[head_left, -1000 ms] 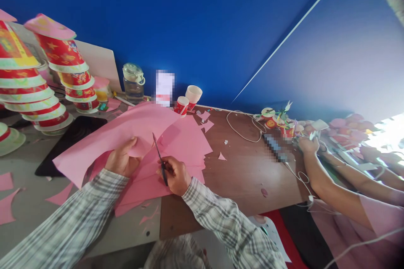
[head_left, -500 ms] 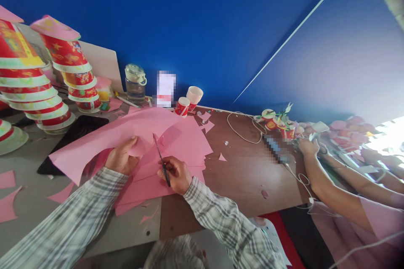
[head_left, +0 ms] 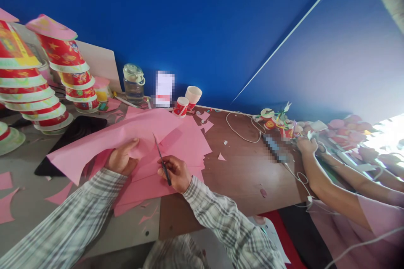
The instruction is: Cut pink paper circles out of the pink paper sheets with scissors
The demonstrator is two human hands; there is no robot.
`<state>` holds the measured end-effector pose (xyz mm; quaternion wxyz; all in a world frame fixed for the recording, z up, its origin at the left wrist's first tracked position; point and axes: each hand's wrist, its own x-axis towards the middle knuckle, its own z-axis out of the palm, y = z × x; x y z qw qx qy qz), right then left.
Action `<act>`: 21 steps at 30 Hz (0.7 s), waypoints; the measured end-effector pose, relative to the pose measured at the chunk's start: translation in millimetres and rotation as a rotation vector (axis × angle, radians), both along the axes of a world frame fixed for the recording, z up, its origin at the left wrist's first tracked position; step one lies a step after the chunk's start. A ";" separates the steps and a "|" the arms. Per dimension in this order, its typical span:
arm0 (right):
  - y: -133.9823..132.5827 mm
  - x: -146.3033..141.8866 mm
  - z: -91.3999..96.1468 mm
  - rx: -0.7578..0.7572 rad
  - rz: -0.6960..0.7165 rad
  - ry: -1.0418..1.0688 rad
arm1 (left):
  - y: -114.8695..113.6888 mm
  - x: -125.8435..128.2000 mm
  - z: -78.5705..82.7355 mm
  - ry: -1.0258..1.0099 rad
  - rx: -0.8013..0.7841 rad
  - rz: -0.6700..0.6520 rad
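Observation:
A large sheet of pink paper (head_left: pixel 94 141) is pinched by my left hand (head_left: pixel 122 159), its left part lifted off the table and curling. Round the handles of a pair of scissors (head_left: pixel 160 153) my right hand (head_left: pixel 176 173) is closed. The blades point away from me and sit at the sheet's near edge, just right of my left hand. More pink sheets (head_left: pixel 189 134) lie in a loose pile beneath both hands.
Stacked red paper cups (head_left: pixel 78 76) with pink tops stand at left, near a black tablet (head_left: pixel 71 145). A glass jug (head_left: pixel 134 86) and paper cups (head_left: pixel 181 107) line the wall. Paper scraps (head_left: pixel 221 156) dot the table. At right, another person's hands (head_left: pixel 307 146) work beside a cable (head_left: pixel 243 138).
The whole view has shifted slightly left. Both hands keep nearly the same place on the paper, and the scissors have barely moved.

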<state>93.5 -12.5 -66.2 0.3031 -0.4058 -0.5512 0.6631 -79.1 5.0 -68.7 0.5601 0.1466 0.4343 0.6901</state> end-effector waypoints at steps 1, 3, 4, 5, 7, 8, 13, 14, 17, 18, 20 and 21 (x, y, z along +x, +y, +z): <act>0.2 0.2 -0.6 0.000 -0.003 0.002 | 0.1 0.2 -0.6 -0.008 0.008 0.004; 0.6 0.6 -1.4 -0.001 -0.005 0.007 | -0.2 1.1 -1.1 -0.015 0.023 0.013; 0.8 0.7 -1.6 -0.003 -0.005 0.012 | -0.7 1.9 -0.7 -0.016 0.025 0.011; 1.0 0.7 -1.8 -0.006 -0.005 0.018 | -1.6 3.0 0.2 -0.016 0.024 0.004; 1.4 0.1 -1.9 -0.029 -0.013 0.046 | -3.9 6.2 3.4 -0.018 0.014 -0.023; 1.6 -0.3 -1.9 -0.047 -0.021 0.065 | -5.2 8.2 5.5 -0.021 0.003 -0.040; 2.5 -2.5 -0.5 -0.094 -0.052 0.122 | -9.2 16.7 16.0 -0.054 -0.068 -0.067; 2.6 -2.6 0.0 -0.096 -0.054 0.123 | -9.4 17.3 17.1 -0.061 -0.075 -0.065; 2.7 -2.1 1.4 -0.099 -0.054 0.123 | -9.1 16.3 17.5 -0.084 -0.057 -0.074; 2.7 -1.7 1.7 -0.098 -0.049 0.121 | -8.9 15.4 17.0 -0.090 -0.046 -0.080; 2.7 -0.9 1.8 -0.089 -0.041 0.115 | -8.5 13.4 15.7 -0.100 -0.032 -0.096; 2.8 -0.6 1.7 -0.083 -0.038 0.113 | -8.4 12.5 15.2 -0.102 -0.030 -0.101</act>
